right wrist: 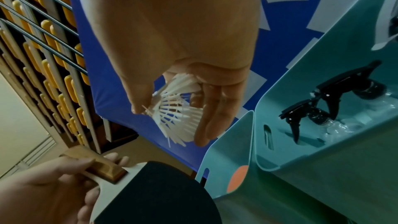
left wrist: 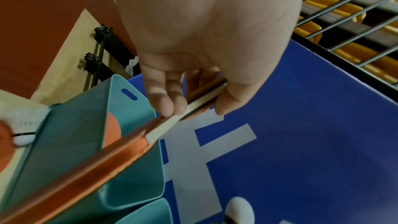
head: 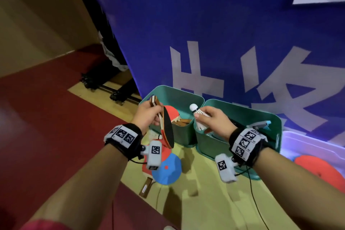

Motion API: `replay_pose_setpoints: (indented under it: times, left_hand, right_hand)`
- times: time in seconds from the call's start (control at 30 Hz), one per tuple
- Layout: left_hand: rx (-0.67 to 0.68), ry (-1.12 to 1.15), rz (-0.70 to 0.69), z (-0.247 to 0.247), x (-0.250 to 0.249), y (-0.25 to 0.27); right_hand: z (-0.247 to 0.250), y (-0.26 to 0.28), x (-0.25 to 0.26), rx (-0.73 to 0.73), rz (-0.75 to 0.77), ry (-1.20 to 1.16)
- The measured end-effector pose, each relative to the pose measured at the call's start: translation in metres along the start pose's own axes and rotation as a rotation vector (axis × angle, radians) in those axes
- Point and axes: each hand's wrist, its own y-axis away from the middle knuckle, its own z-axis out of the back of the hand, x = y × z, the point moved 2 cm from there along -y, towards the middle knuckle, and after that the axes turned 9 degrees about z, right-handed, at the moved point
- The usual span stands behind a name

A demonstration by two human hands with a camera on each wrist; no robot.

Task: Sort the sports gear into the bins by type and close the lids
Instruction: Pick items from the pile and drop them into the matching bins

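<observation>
Both teal bins (head: 188, 137) stand open-topped; blue banner (head: 214, 33) walls off the rear; floor paddles (head: 164, 166) obstruct the near-left approach.

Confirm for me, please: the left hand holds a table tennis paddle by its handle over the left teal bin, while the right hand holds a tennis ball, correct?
Not quite. The right hand holds a white feathered shuttlecock, not a tennis ball, as the right wrist view shows. The rest stands: the left hand grips the paddle by its handle over the left teal bin.
</observation>
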Motion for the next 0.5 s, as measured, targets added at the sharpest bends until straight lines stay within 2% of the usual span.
replay_pose_setpoints:
  times: [0.3, 0.5]
  left_hand:
    - [-0.02, 0.178, -0.125, 0.027, -0.023, -0.094]
    - [-0.073, 0.202, -0.155, 0.024, -0.023, -0.164]
  right_hand:
    - [-0.009, -0.068, -0.002, -0.075, -0.02, 0.037]
    - [-0.019, -0.109, -0.013, -0.139, -0.069, 0.024]
